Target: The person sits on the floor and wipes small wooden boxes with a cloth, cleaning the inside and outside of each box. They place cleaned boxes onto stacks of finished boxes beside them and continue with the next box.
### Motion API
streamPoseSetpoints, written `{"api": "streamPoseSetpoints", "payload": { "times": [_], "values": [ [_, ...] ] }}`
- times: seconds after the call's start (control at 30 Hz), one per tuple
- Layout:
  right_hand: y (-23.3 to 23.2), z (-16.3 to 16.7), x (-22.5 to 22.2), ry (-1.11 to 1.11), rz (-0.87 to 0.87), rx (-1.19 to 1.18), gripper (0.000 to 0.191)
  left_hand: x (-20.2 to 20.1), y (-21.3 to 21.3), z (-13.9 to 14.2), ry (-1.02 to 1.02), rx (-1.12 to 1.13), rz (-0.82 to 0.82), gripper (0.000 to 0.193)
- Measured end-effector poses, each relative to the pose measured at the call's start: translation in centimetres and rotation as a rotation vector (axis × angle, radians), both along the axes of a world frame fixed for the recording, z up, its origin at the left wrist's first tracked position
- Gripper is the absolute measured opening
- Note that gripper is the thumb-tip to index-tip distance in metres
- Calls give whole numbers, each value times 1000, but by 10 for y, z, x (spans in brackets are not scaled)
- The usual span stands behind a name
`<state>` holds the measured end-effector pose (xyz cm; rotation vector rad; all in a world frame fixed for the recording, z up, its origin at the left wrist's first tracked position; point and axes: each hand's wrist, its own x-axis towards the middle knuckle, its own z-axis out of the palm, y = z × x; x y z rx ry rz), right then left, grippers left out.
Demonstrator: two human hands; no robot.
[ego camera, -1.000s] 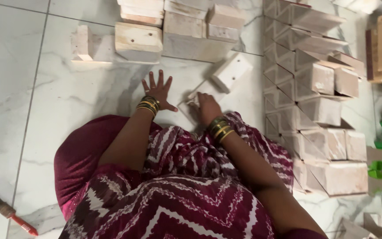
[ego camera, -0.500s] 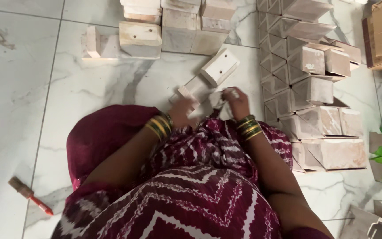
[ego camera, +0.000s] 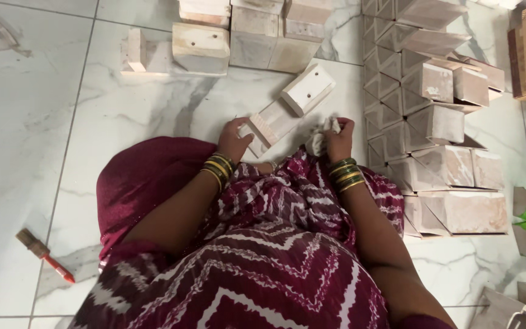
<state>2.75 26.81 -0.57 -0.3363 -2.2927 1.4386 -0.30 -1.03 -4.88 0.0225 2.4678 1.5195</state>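
The left hand (ego camera: 234,137) is curled around the near end of a pale wooden block (ego camera: 273,122) lying on the marble floor (ego camera: 123,116). The right hand (ego camera: 338,137), just right of it, is closed on a crumpled white cloth (ego camera: 319,139). A second block (ego camera: 307,89) touches its far end. Stacked pale wedge-shaped boxes (ego camera: 436,122) crowd the right; a red-handled brush (ego camera: 44,253) lies near left.

Bright, even light fills the room from above, and the marble floor (ego camera: 44,152) shows only a soft sheen, no harsh glare. Shadows stay faint and short, tucked under the wooden blocks (ego camera: 433,116) on the right and beside the paintbrush (ego camera: 44,253) near left. Focus holds sharp in the middle, while the far corners bend slightly and the right edge softens.
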Motion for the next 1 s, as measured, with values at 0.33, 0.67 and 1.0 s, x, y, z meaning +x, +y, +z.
{"api": "streamPoseSetpoints", "payload": {
  "times": [0.33, 0.67, 1.0],
  "values": [
    [-27, 54, -62, 206, 9, 536, 33, -9, 12, -5, 99, -465, -271, 118],
    [-40, 41, -146, -158, 39, 884, 48, -19, 14, -2, -141, -440, -352, 124],
    [-20, 23, -103, -345, -61, 867, 36, -38, 17, -9, -219, -493, -249, 139]
  ]
}}
